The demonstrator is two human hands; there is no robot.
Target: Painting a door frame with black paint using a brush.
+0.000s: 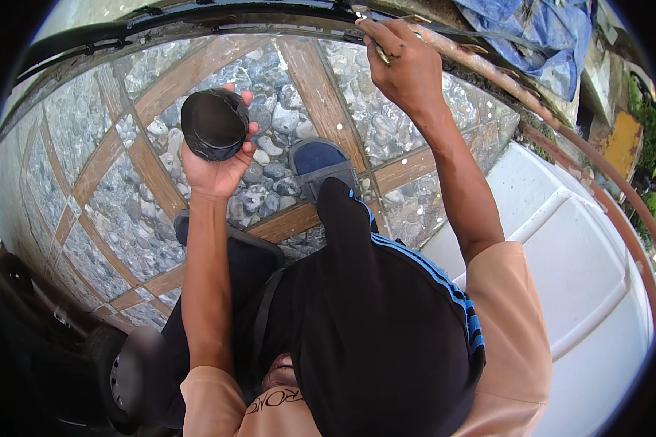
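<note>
Here we cup a black tin point(213, 124) in our left hand point(219, 164); farther right, our right hand point(408, 69) pinches a thin brush point(380, 52) against the dark frame point(270, 18).

There is only one package: a small round black container point(213, 124), squat and glossy, with its dark lid or base facing the camera. It lies in the upturned left hand point(219, 164), above the pebble-and-tile floor point(124, 211). No labels, signs or screens show.

Pebble-tiled floor point(124, 211), blue-strapped sandal point(321, 164)
</note>
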